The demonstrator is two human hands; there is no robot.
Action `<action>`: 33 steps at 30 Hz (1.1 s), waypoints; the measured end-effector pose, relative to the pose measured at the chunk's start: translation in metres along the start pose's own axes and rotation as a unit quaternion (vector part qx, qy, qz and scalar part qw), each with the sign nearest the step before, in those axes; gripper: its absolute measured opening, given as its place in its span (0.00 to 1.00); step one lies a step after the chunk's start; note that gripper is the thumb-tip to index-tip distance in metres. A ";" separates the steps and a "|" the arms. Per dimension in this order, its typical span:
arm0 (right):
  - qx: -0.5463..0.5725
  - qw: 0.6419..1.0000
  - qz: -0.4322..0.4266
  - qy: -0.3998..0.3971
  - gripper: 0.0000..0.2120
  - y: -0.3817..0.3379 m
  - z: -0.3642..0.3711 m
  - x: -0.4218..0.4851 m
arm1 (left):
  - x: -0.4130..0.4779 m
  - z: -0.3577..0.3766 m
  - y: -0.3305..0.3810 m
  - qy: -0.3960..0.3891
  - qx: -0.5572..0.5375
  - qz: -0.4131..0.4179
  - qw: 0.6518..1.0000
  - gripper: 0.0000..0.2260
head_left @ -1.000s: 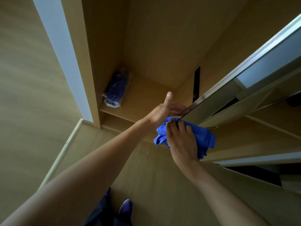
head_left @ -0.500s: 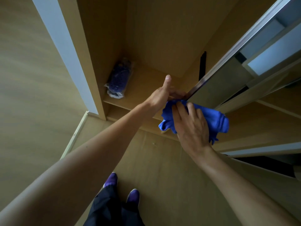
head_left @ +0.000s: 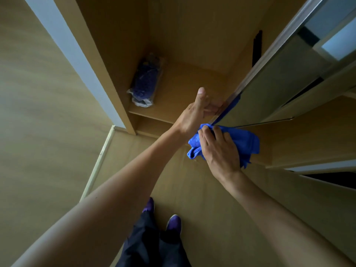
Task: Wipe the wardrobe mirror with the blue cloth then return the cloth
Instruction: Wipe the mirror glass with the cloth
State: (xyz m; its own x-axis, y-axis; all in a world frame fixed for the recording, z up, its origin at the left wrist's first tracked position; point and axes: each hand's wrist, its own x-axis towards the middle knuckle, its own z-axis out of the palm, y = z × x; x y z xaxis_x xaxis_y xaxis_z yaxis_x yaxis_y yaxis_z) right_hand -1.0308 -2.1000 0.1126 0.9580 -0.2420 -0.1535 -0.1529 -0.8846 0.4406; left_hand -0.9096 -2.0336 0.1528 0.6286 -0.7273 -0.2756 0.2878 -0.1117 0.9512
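We are pressing the cloth (head_left: 248,143) under our right hand (head_left: 221,149), fingers curling over its bunched middle, onto the mirror (head_left: 269,91). Just beside, our left hand (head_left: 194,114) is gripping the mirror's edge. We are judging it soft, light, best held bunched.

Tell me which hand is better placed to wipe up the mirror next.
Right. The right hand holds the blue cloth low against the mirror door, while the left hand grips the door's edge, likely steadying it.
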 end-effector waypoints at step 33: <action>0.676 0.638 0.370 -0.012 0.14 0.007 0.065 -0.011 | 0.011 0.019 -0.081 0.012 0.174 -0.022 0.984 0.21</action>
State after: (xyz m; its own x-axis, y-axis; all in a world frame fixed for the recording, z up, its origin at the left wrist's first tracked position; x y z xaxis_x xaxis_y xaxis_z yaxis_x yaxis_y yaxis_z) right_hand -1.0584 -2.1291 0.0598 0.5015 -0.7840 -0.3658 -0.6454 -0.0575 -0.7617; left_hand -0.9402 -2.0451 0.0754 0.6392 -0.7004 -0.3176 0.0525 -0.3722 0.9267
